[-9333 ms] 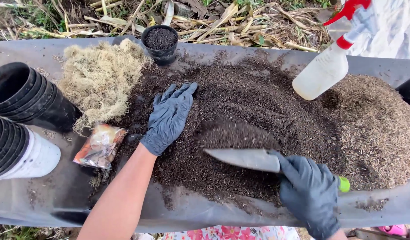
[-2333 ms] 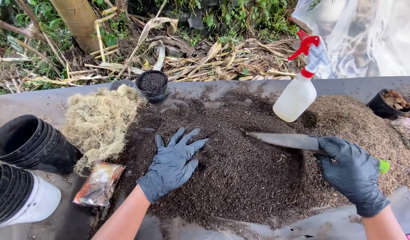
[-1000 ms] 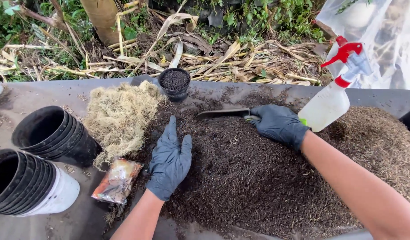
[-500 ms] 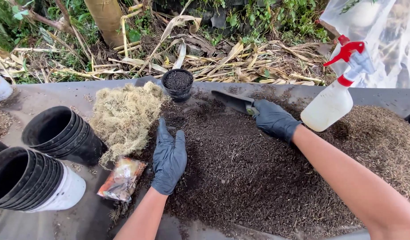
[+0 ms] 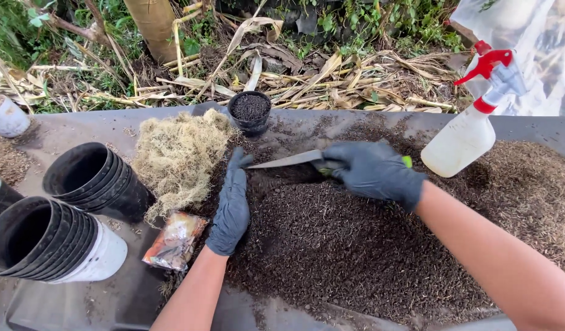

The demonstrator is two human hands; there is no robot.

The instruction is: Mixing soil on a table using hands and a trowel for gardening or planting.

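Both of my hands wear dark gloves. My right hand (image 5: 371, 171) grips the green handle of a metal trowel (image 5: 287, 160), its blade pointing left over the dark soil pile (image 5: 344, 245). My left hand (image 5: 231, 205) stands on edge against the left side of the soil, fingers straight and apart, its fingertips next to the trowel's tip. A small black pot (image 5: 250, 111) filled with soil sits just beyond the trowel at the bench's far edge.
A clump of pale dry moss (image 5: 179, 156) lies left of the soil. Stacked black pots (image 5: 95, 181) and another stack (image 5: 46, 242) lie on their sides at the left. A small plastic packet (image 5: 175, 240) lies near my left wrist. A white spray bottle (image 5: 469, 125) stands at right.
My right hand has carried the trowel from the right side of the pile to its far left corner. My left hand has turned from lying flat to standing on edge beside the trowel tip.
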